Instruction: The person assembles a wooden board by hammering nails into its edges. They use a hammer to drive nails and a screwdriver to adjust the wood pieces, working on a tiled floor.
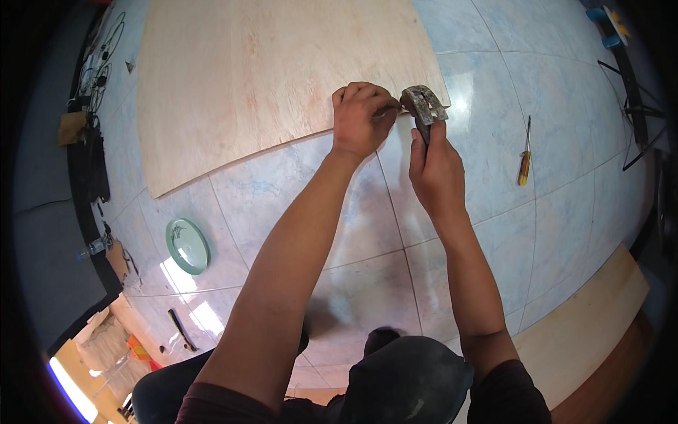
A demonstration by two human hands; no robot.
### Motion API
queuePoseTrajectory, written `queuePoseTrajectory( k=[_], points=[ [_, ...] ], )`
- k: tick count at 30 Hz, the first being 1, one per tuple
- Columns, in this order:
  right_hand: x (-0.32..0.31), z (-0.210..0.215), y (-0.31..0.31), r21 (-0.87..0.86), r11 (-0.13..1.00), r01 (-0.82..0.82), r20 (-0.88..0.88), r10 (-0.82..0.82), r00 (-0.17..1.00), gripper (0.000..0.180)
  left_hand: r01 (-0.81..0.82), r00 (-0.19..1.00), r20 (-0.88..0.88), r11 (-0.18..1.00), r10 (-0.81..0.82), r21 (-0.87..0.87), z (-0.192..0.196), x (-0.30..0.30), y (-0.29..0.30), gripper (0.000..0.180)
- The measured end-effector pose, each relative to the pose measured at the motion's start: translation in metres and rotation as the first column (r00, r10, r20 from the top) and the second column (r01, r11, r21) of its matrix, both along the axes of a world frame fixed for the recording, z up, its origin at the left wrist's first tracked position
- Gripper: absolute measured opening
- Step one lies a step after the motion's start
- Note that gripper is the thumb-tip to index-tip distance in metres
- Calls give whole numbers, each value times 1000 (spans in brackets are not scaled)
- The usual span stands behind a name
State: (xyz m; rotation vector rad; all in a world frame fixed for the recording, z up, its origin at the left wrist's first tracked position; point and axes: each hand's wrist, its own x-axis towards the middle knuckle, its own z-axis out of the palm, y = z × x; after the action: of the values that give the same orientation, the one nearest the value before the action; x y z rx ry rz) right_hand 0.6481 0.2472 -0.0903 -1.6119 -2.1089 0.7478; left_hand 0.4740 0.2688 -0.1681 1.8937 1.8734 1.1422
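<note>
A large pale plywood sheet (282, 67) lies on the tiled floor in front of me. My left hand (361, 119) rests at the sheet's near edge, towards its right corner. Its thumb and forefinger are pinched together, and what they hold, if anything, is too small to make out. My right hand (436, 166) is closed round the dark handle of a claw hammer (424, 104). The worn metal head is right beside the left fingertips, over the sheet's near right corner.
On the tiles to the right lies a screwdriver (524, 166) with a yellow handle. A pale green dish (188, 246) holding small dark bits sits left of my arms. Farther left are a dark bar (182, 331) and a plastic bottle (92, 248). Another board (586, 318) lies at lower right.
</note>
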Motion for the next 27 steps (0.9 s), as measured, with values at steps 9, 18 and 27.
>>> queuePoseTrajectory(
  k=[9, 18, 27],
  points=[
    [-3, 8, 1, 24, 1000, 12, 0, -12, 1000, 25, -1, 1000, -17, 1000, 1, -7, 0, 2, 0, 15],
    [-5, 10, 1, -45, 999, 6, 86, -3, 996, 24, 2, 1000, 20, 1000, -2, -27, 1, 1, 2, 11],
    [-5, 8, -3, -3, 1000, -8, 83, 8, 997, 23, -17, 999, 27, 1000, 17, -15, -1, 2, 4, 10]
  ],
)
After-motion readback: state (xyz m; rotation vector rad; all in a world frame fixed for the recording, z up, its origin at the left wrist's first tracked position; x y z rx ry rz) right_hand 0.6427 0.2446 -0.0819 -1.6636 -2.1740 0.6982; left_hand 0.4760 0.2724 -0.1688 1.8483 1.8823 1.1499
